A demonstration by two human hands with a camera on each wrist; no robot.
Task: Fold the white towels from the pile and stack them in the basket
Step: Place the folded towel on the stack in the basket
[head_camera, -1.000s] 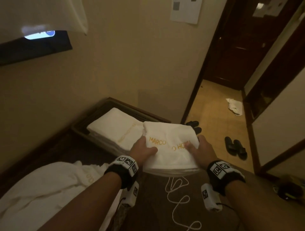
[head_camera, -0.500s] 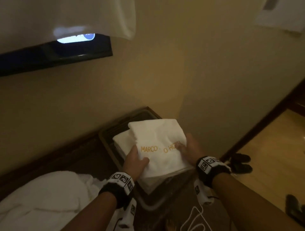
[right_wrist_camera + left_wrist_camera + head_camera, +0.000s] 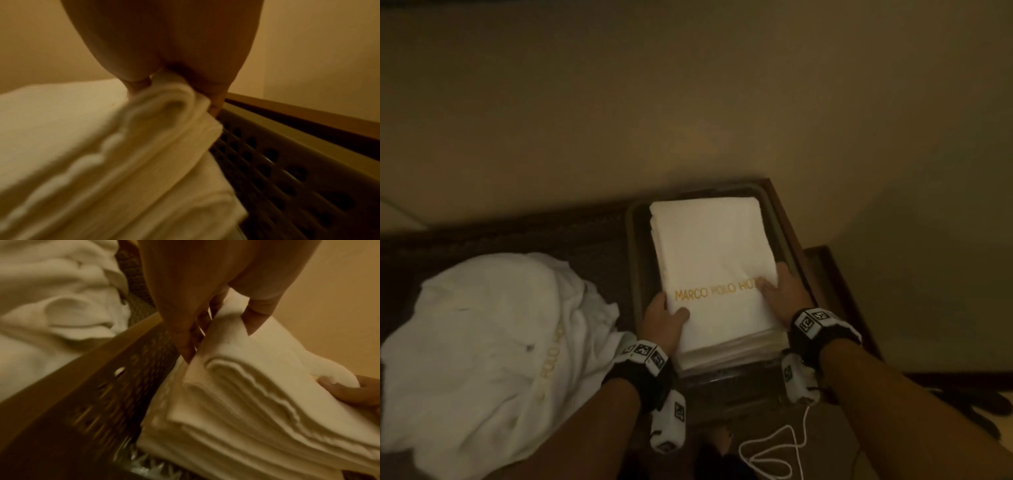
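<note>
Folded towel lies atop the basket stack, pinched between left hand and right hand.

Gold lettering reading "MARCO POLO HOT", its last letters covered by the right hand, runs across the top folded towel in the basket; "POLO" shows on the heap of unfolded towels beside it; square coded markers sit on both wristbands, unreadable
</note>
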